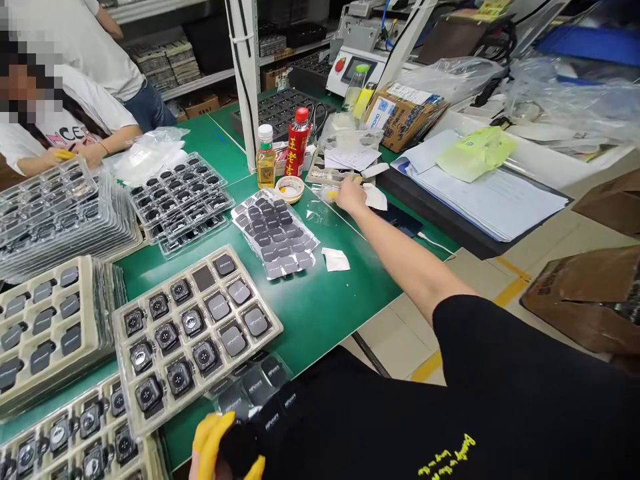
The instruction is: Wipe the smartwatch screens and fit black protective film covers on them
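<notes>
My left hand [213, 447], with yellow finger cots, is at the bottom edge, closed around a small black object [239, 445] that blends into the dark shirt. Beside it lie plastic sheets of dark square stickers [254, 387]. Just beyond, a beige tray [257, 293] holds black smartwatch bodies [180, 378], some compartments showing grey printed covers [257, 322]. My right hand [351, 195] stretches across the green table to a small grey tray [320, 175] with papers and clear plastic. Its fingertips, also in yellow cots, are partly hidden, so their grip is unclear.
Stacked trays [45, 320] fill the left side. A sticker sheet [275, 233], tape roll [290, 189], red bottle [299, 143] and amber bottle [266, 158] stand mid-table. A phone [403, 220] with a white cable lies right. A co-worker [75, 127] sits at far left.
</notes>
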A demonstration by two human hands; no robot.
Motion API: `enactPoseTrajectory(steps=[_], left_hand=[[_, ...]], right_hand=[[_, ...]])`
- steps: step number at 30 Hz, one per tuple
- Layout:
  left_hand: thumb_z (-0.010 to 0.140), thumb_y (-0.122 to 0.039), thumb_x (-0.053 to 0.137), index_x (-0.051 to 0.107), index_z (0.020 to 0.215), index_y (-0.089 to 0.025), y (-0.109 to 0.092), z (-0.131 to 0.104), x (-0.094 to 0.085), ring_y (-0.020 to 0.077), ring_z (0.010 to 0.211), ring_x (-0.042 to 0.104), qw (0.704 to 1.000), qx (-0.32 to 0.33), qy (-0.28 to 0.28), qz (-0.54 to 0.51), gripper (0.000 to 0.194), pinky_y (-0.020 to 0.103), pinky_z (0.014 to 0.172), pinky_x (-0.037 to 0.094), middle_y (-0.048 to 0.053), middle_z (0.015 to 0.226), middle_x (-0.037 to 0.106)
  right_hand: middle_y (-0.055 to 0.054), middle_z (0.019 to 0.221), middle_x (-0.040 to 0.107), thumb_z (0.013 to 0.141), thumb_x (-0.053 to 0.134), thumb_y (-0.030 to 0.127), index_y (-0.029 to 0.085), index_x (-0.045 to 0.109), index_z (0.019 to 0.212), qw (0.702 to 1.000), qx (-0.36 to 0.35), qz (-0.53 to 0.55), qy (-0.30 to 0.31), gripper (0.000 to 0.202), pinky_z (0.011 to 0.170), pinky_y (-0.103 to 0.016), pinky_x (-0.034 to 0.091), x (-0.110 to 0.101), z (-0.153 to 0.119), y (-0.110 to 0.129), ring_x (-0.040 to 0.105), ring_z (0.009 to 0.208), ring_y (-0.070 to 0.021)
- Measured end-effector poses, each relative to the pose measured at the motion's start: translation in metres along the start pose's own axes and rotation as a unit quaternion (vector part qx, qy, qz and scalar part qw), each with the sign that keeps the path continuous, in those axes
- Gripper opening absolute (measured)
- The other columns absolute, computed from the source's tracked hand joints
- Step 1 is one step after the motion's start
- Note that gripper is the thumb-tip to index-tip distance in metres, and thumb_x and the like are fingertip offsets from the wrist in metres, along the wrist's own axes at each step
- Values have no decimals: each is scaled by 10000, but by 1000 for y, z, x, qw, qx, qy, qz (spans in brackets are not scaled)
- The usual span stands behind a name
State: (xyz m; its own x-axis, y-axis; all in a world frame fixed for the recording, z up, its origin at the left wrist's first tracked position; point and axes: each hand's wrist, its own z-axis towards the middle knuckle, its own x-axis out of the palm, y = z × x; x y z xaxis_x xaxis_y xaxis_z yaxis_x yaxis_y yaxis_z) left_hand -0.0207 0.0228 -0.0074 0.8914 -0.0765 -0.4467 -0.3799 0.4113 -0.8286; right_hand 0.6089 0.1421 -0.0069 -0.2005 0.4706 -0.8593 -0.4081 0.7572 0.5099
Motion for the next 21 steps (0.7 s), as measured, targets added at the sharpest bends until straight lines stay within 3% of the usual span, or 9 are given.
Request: enactPoseTrajectory(steps=[3, 5, 8, 12, 17, 19, 21], left_hand=[[783, -429, 985, 817, 1211, -253, 7, -2, 5, 305, 1018, 782, 1000, -1, -15, -4, 492, 416, 802, 727, 96, 1115, 785], [775, -434, 993, 818, 1143, -210, 11, -1, 8, 294, 1027, 780, 999, 13, -21, -25, 465, 382, 798, 721, 109, 1135, 782], [798, -427, 990, 810, 1161, -198, 13, 4, 14, 274, 1007, 780, 998, 8, -19, -58, 465, 361, 791, 708, 107, 1141, 777], [841, -482, 959, 811, 1163, -191, 7, 15, 23, 265, 967, 787, 998, 38, -8, -50, 459, 367, 759, 702, 106, 1097, 777], [933, -521, 862, 782, 1236, -187, -11, 28, 29, 263, 948, 786, 988, 149, 39, -1, 458, 422, 832, 704, 104, 1036, 808], [948, -515, 852, 766, 1286, -195, -13, 30, 29, 259, 951, 776, 987, 153, 47, -9, 474, 416, 831, 690, 105, 1044, 816], [941, -500, 866, 748, 1332, -204, -12, 31, 30, 257, 954, 768, 987, 153, 48, -26, 504, 421, 844, 682, 103, 1060, 817]], right_hand=[[-177, 1507, 666, 1088, 717, 334, 165, 666, 1468, 999, -42, -4, 12, 419, 1114, -526, 580, -4, -26, -16, 685, 1304, -320], [-175, 1359, 720, 1052, 703, 290, 155, 726, 1345, 995, -88, 1, 54, 323, 1064, -470, 557, -11, -58, -35, 699, 1185, -306], [-96, 1084, 747, 942, 797, 365, 208, 799, 1123, 980, -148, 12, 132, 239, 922, -404, 557, -19, -116, -70, 695, 941, -262], [-103, 1041, 718, 921, 746, 383, 247, 802, 1093, 973, -181, 14, 144, 226, 905, -417, 560, -16, -172, -99, 690, 986, -296], [-177, 1025, 721, 945, 615, 359, 267, 688, 958, 974, -209, 18, 89, 118, 947, -511, 544, -23, -201, -91, 669, 1027, -358], [-175, 1034, 748, 960, 614, 391, 284, 671, 994, 968, -235, 37, 76, 126, 874, -502, 551, -39, -216, -74, 680, 932, -339], [-121, 1025, 781, 983, 672, 410, 318, 705, 1040, 943, -306, 75, 103, 113, 800, -442, 566, -60, -238, -47, 702, 844, -291]])
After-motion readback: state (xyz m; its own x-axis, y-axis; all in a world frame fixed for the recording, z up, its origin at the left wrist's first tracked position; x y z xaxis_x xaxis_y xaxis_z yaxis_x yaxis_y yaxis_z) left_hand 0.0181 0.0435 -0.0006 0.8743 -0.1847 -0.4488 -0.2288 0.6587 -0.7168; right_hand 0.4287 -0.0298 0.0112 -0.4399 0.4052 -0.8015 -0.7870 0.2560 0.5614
